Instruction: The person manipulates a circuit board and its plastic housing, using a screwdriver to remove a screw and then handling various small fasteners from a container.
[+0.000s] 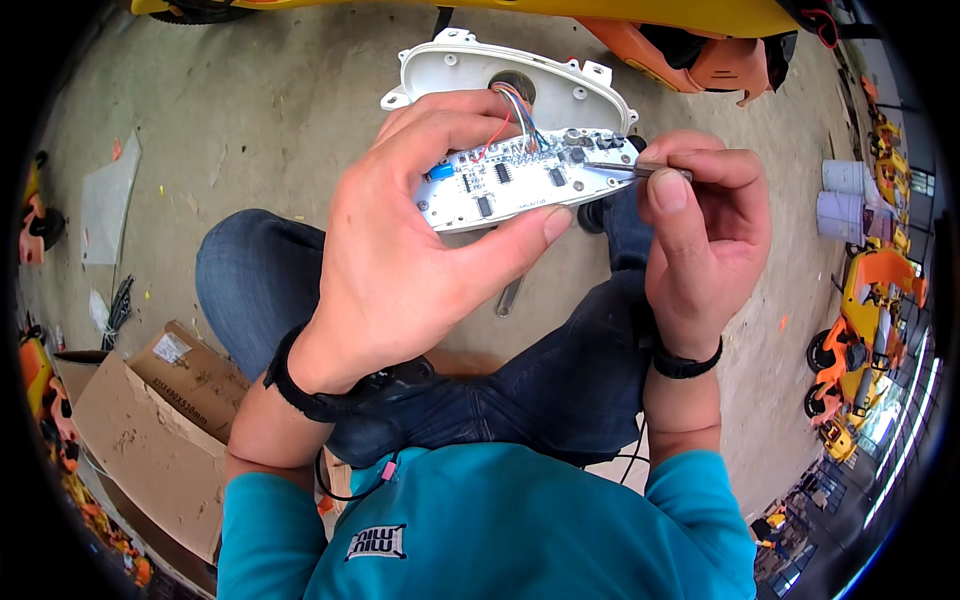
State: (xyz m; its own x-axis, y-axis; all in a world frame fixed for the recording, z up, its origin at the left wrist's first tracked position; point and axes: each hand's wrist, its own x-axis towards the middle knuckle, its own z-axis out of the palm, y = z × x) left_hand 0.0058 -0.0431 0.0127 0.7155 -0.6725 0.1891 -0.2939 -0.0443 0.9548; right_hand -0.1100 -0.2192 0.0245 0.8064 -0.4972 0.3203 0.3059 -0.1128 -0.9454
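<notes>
My left hand (400, 240) grips a white circuit board (525, 182) by its left end, with the thumb along its near edge and the fingers behind the far edge. Dark chips and a blue component sit on the board. Between the thumb and fingers of my right hand (705, 215) is a pair of metal tweezers (625, 168), its tips at the board's right part. Thin coloured wires (515, 105) run from the board into a round hole in a white plastic housing (450, 72), which lies just beyond the board.
A yellow vehicle body (380, 5) spans the far edge, with an orange part (660, 60) at its right. Between my legs a wrench (509, 298) lies on the concrete floor. An opened cardboard box (150, 430) stands at left; white buckets (845, 200) and orange-yellow vehicles (870, 300) are at right.
</notes>
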